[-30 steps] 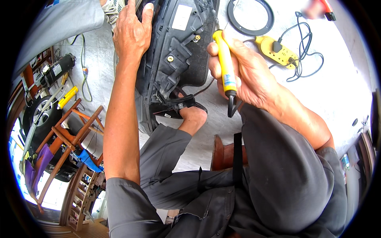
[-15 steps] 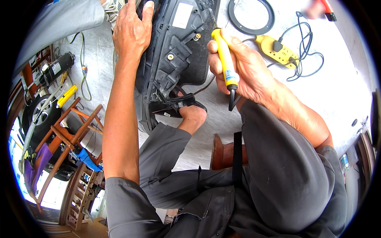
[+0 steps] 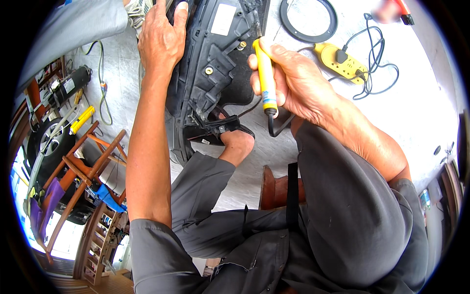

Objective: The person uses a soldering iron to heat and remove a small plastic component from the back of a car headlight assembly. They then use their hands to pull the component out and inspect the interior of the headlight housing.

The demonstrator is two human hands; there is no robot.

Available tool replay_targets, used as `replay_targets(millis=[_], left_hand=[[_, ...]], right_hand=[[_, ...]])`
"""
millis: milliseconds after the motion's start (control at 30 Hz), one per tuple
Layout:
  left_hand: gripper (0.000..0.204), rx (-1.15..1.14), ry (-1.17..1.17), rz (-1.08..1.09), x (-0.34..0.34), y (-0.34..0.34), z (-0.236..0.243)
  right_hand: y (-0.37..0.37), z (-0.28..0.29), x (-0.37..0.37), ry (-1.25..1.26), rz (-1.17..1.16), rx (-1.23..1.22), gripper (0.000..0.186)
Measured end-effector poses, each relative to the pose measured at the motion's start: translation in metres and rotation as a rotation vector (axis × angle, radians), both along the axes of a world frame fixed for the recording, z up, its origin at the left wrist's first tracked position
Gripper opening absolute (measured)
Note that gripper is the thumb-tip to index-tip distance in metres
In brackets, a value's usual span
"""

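A black moulded plastic housing (image 3: 208, 90), like the back of a car headlamp, stands in front of me, with a white label on it. My left hand (image 3: 162, 41) holds its upper left edge, thumb apart from the fingers; the fingertips run out of the picture. My right hand (image 3: 298, 81) is closed around the yellow handle of a soldering iron (image 3: 266, 73), whose metal shaft points up at the housing's right edge. Whether the tip touches the plastic I cannot tell. A black cord leaves the handle's lower end and passes behind my right wrist.
A black ring (image 3: 333, 22) lies on the pale floor. Right of it is a yellow power strip (image 3: 353, 68) with tangled black cords. A wooden stool frame (image 3: 90, 169), a wheel (image 3: 39, 142) and a black cylinder (image 3: 68, 87) stand left. Another person's grey sleeve (image 3: 85, 27) enters upper left.
My right hand has moved slightly left with the soldering iron, and the handle now stands more upright. My left hand stays on the housing.
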State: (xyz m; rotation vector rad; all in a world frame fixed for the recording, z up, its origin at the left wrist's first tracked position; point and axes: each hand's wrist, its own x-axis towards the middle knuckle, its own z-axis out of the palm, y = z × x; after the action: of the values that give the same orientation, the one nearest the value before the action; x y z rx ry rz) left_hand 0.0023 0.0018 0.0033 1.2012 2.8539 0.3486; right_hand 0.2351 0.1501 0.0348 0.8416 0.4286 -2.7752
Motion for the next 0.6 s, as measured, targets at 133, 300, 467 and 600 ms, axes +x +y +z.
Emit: replay_targets(millis=[133, 300, 467, 600], left_hand=[[0.073, -0.009, -0.012, 0.02, 0.002, 0.003, 0.002], [0.074, 0.011, -0.011, -0.015, 0.0, 0.001, 0.001], [0.073, 0.007, -0.013, -0.01, 0.001, 0.002, 0.002], [0.072, 0.006, -0.012, -0.009, 0.001, 0.002, 0.001]], right_hand=[[0.004, 0.012, -0.003, -0.113, 0.134, 0.058, 0.047], [0.005, 0.01, 0.002, -0.099, 0.109, 0.185, 0.047], [0.004, 0.014, 0.002, -0.114, 0.096, 0.183, 0.047], [0.003, 0.014, 0.0, -0.129, 0.115, 0.206, 0.047]])
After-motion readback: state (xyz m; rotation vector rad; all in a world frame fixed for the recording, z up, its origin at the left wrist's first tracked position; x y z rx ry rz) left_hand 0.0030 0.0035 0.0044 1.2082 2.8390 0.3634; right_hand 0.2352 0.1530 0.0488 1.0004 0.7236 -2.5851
